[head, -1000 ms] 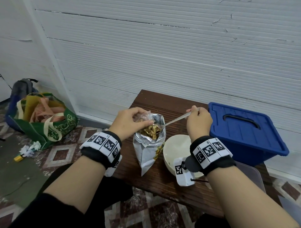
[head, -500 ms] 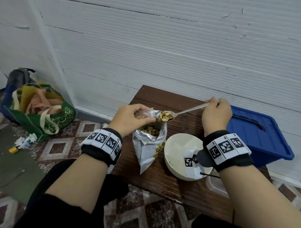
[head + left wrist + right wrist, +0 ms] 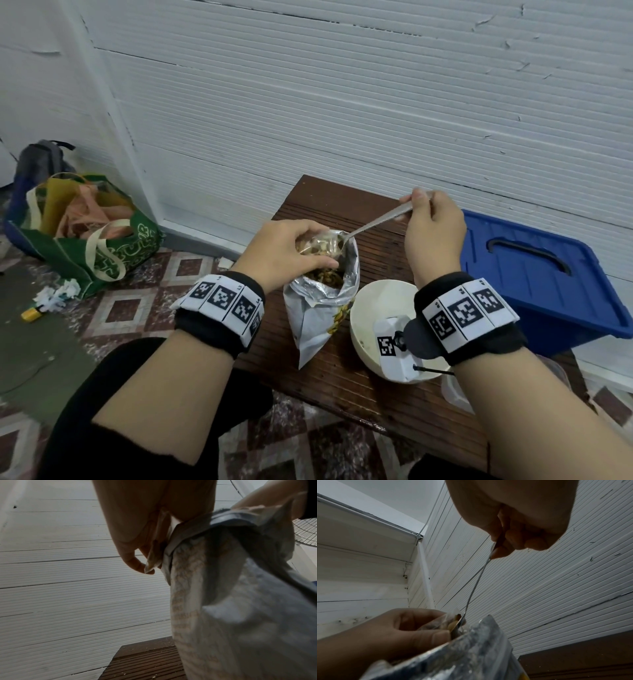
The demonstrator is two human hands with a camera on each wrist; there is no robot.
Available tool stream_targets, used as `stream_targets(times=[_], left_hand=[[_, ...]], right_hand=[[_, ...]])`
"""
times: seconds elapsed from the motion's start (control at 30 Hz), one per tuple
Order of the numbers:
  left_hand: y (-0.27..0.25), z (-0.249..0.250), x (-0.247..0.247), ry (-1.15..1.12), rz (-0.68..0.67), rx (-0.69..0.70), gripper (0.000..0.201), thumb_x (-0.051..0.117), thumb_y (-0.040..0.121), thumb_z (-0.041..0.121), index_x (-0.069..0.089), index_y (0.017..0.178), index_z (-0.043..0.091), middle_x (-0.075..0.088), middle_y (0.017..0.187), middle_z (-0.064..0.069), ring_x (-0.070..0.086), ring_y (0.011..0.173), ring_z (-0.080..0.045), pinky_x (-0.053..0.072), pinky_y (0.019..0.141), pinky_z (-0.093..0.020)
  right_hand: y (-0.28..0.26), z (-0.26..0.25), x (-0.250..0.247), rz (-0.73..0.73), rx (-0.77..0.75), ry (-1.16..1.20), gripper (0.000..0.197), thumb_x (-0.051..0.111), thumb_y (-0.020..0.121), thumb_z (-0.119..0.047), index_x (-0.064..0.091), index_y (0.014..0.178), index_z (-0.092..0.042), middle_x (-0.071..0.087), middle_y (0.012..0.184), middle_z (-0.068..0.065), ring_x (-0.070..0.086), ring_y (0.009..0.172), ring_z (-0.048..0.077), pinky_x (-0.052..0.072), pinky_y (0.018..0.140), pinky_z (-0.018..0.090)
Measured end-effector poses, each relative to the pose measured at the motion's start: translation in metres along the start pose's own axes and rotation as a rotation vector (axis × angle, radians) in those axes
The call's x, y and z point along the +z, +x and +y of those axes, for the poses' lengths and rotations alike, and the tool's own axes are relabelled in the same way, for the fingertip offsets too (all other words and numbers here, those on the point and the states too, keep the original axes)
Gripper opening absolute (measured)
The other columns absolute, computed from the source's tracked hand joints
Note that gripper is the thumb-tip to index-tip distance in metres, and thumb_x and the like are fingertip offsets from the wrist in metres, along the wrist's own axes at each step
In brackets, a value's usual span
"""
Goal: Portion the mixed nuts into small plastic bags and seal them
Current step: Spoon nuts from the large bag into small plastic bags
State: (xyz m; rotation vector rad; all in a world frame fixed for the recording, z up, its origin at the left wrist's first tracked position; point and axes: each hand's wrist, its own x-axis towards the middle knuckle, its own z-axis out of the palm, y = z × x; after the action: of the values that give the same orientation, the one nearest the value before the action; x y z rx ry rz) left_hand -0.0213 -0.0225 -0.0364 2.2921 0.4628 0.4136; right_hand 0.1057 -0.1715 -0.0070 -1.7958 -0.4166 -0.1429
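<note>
Nuts (image 3: 317,247) sit in the small clear plastic bag (image 3: 320,245), just left of centre in the head view, held open directly above the mouth of the foil pouch (image 3: 320,308) that stands on the brown worktop (image 3: 346,387). The left hand (image 3: 284,251) grasps that bag by its rim, thumb on the near side and fingers curled over the top. The right hand (image 3: 433,228) is clenched round the far end of the spoon (image 3: 373,224), pinching the handle.

The spoon's long axis runs from the right grip in the upper right down and left to the bag, so the bowl end meets the bag's opening from the right side; the left hand is much the nearer to the nuts. Tipping the load in seems to depend on keeping that opening turned toward the spoon.

From the right wrist, the spoon (image 3: 476,586) shows edge-on with its bowl at the plastic bag (image 3: 443,622), a nut or two apparently on it, though dimness makes this uncertain. The left wrist view shows instead the left hand (image 3: 145,534) pinching a fold of plastic against the foil pouch (image 3: 240,615), with spoon and nuts hidden. A white bowl (image 3: 366,308) stands just right of the pouch.
</note>
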Motion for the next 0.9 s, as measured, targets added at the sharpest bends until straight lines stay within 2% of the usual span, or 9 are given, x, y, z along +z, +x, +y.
stream_targets(times=[0.17, 0.27, 0.37, 0.5, 0.6, 0.67, 0.73, 0.83, 0.9], left_hand=[[0.0, 0.003, 0.003, -0.041, 0.041, 0.011, 0.052, 0.084, 0.065, 0.042, 0.067, 0.113, 0.028, 0.068, 0.098, 0.014, 0.063, 0.092, -0.002, 0.052, 0.085, -0.022], [0.0, 0.003, 0.005, -0.073, 0.05, 0.008, 0.048, 0.083, 0.067, 0.042, 0.067, 0.111, 0.029, 0.066, 0.093, 0.019, 0.062, 0.088, 0.0, 0.052, 0.08, -0.02], [0.0, 0.003, 0.005, -0.086, 0.071, 0.011, 0.039, 0.077, 0.073, 0.043, 0.066, 0.109, 0.03, 0.065, 0.091, 0.019, 0.06, 0.086, 0.003, 0.05, 0.074, -0.015], [0.0, 0.001, 0.005, -0.12, 0.119, 0.006, 0.026, 0.07, 0.079, 0.046, 0.066, 0.098, 0.03, 0.067, 0.086, 0.015, 0.061, 0.082, -0.001, 0.048, 0.071, -0.017], [0.0, 0.001, 0.005, -0.119, 0.131, 0.003, 0.02, 0.068, 0.08, 0.049, 0.063, 0.093, 0.035, 0.067, 0.085, 0.01, 0.061, 0.081, -0.007, 0.049, 0.071, -0.022], [-0.001, 0.0, 0.004, -0.11, 0.14, 0.006, 0.017, 0.067, 0.082, 0.048, 0.061, 0.091, 0.035, 0.066, 0.085, 0.011, 0.06, 0.081, -0.005, 0.046, 0.067, -0.014], [0.0, -0.003, 0.003, -0.107, 0.15, -0.004, 0.019, 0.066, 0.083, 0.048, 0.063, 0.093, 0.031, 0.065, 0.087, 0.014, 0.059, 0.082, 0.0, 0.041, 0.064, -0.005], [0.001, -0.006, 0.004, -0.104, 0.165, -0.013, 0.025, 0.063, 0.085, 0.05, 0.065, 0.093, 0.027, 0.066, 0.085, 0.011, 0.06, 0.08, -0.004, 0.041, 0.063, -0.01], [0.001, -0.005, 0.005, -0.121, 0.166, -0.019, 0.022, 0.063, 0.086, 0.049, 0.064, 0.093, 0.027, 0.065, 0.084, 0.011, 0.059, 0.077, -0.003, 0.04, 0.06, -0.007]], right_hand=[[-0.007, -0.005, -0.001, 0.004, -0.129, 0.054, 0.027, 0.044, 0.101, -0.027, 0.06, 0.079, -0.029, 0.061, 0.069, -0.01, 0.055, 0.067, -0.002, 0.039, 0.064, 0.009], [-0.014, -0.008, -0.002, -0.017, -0.207, 0.115, 0.024, 0.046, 0.1, -0.023, 0.064, 0.085, -0.018, 0.061, 0.073, -0.012, 0.055, 0.069, -0.006, 0.039, 0.066, 0.008], [-0.019, -0.01, -0.007, -0.024, -0.307, 0.17, 0.021, 0.047, 0.1, -0.019, 0.064, 0.09, -0.013, 0.063, 0.077, -0.01, 0.06, 0.075, 0.0, 0.043, 0.073, 0.011], [-0.02, -0.013, -0.016, 0.033, -0.378, 0.211, 0.019, 0.047, 0.1, -0.018, 0.064, 0.091, -0.014, 0.064, 0.082, -0.012, 0.063, 0.08, 0.005, 0.046, 0.077, 0.016], [-0.018, -0.012, -0.021, 0.126, -0.356, 0.211, 0.021, 0.046, 0.101, -0.021, 0.062, 0.087, -0.022, 0.064, 0.079, -0.017, 0.063, 0.079, 0.009, 0.047, 0.075, 0.02], [-0.016, -0.01, -0.023, 0.199, -0.325, 0.198, 0.024, 0.045, 0.101, -0.023, 0.059, 0.083, -0.031, 0.063, 0.074, -0.023, 0.061, 0.074, 0.006, 0.046, 0.072, 0.017], [-0.017, -0.007, -0.024, 0.24, -0.297, 0.172, 0.025, 0.044, 0.101, -0.023, 0.057, 0.081, -0.033, 0.061, 0.069, -0.023, 0.056, 0.067, -0.001, 0.042, 0.068, 0.012], [-0.022, 0.0, -0.022, 0.211, -0.283, 0.126, 0.022, 0.045, 0.101, -0.021, 0.06, 0.085, -0.021, 0.055, 0.065, -0.02, 0.051, 0.062, -0.009, 0.036, 0.062, 0.007], [-0.029, 0.004, -0.017, 0.137, -0.296, 0.078, 0.02, 0.046, 0.1, -0.018, 0.062, 0.088, -0.016, 0.055, 0.066, -0.018, 0.052, 0.063, -0.013, 0.035, 0.061, 0.005]])
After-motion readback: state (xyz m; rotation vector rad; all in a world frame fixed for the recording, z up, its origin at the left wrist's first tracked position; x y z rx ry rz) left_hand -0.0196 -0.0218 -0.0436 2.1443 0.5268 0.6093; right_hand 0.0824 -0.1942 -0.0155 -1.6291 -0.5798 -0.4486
